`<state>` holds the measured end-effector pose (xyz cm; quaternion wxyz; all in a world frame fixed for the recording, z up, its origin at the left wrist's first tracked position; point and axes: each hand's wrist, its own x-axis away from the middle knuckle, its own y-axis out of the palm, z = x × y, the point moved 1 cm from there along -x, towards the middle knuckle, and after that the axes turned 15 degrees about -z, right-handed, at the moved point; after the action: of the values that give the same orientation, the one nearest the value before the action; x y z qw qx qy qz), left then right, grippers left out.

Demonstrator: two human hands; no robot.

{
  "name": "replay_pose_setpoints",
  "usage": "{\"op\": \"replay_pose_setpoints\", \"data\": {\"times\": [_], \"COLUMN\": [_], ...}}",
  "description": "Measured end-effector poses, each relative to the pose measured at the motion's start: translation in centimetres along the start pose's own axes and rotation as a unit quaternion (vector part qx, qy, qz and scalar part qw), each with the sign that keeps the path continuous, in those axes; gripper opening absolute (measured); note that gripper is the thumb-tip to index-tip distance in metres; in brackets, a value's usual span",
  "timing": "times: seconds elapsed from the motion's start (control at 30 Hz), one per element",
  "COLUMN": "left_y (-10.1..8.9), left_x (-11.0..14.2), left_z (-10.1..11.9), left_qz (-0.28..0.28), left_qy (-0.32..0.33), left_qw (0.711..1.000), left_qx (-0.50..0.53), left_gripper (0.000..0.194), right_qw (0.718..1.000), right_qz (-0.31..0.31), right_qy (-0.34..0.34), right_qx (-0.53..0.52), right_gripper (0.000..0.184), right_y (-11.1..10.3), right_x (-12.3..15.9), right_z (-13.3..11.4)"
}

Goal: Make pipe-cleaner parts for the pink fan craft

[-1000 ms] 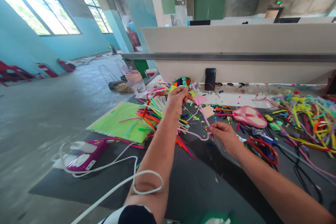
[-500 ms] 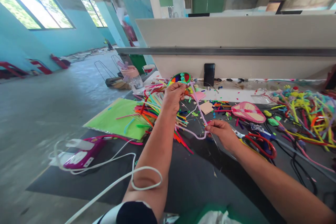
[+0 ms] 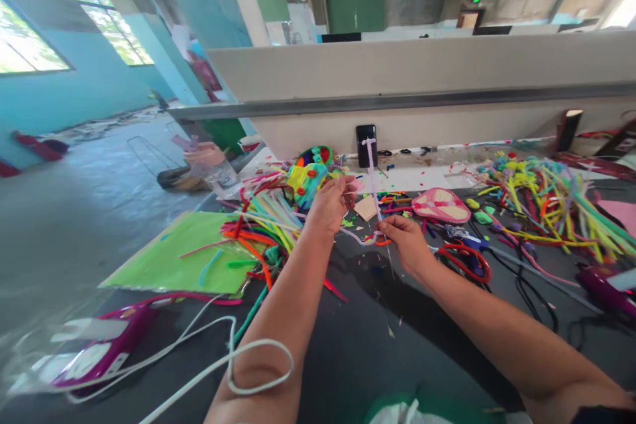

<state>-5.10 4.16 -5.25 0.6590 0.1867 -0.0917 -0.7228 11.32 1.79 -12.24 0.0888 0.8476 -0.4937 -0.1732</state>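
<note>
My right hand pinches a lilac pipe cleaner near its bend. One length of it stands up in front of the black phone, its top end free. A second length runs left from the bend, partly hidden behind my left wrist. My left hand is raised just left of the upright length, its fingers apart and apparently holding nothing. Below my right fingers a thin wire-like strand hangs. Beyond my left hand lies a yellow and blue fuzzy piece with orange spots.
A bundle of colored pipe cleaners lies left, near a green sheet. Red-handled scissors, a pink oval piece and a tangled pile lie right. A white cable passes over my left forearm. A bottle stands at the back left.
My left hand has let go of the lilac pipe cleaner's upper end and come down, uncovering the yellow and blue piece. My right hand keeps its pinch. The view has turned right.
</note>
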Motion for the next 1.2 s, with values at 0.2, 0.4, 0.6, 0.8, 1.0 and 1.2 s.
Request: {"op": "replay_pose_setpoints", "data": {"times": [0.2,0.4,0.6,0.8,1.0,1.2], "left_y": [2.7,3.4,2.8,2.6,4.1,4.8], "left_x": [0.8,1.0,0.7,0.9,1.4,1.8], "left_z": [-2.2,-3.7,-2.9,-1.9,-2.0,-2.4], "left_qz": [-0.131,-0.187,-0.117,-0.119,-0.147,-0.191], "left_qy": [-0.086,-0.121,-0.101,-0.097,-0.085,-0.091], "left_qw": [0.984,0.968,0.978,0.977,0.973,0.963], "left_qx": [-0.089,-0.113,-0.14,-0.15,-0.154,-0.165], "left_gripper": [0.035,0.025,0.028,0.031,0.027,0.025], "right_qw": [0.997,0.996,0.993,0.992,0.99,0.985], "right_qz": [0.038,0.034,0.037,0.092,0.095,0.094], "right_qy": [-0.049,-0.048,-0.041,-0.051,-0.084,-0.128], "right_qx": [-0.045,-0.068,-0.109,-0.063,-0.066,-0.068], "right_gripper": [0.013,0.015,0.024,0.019,0.017,0.015], "right_y": [-0.4,-0.4,-0.3,-1.2,-1.9,-2.6], "right_x": [-0.4,-0.5,-0.6,-0.8,-1.0,-1.3], "right_z": [-0.5,-0.7,-0.5,-1.4,-2.8,-3.5]}}
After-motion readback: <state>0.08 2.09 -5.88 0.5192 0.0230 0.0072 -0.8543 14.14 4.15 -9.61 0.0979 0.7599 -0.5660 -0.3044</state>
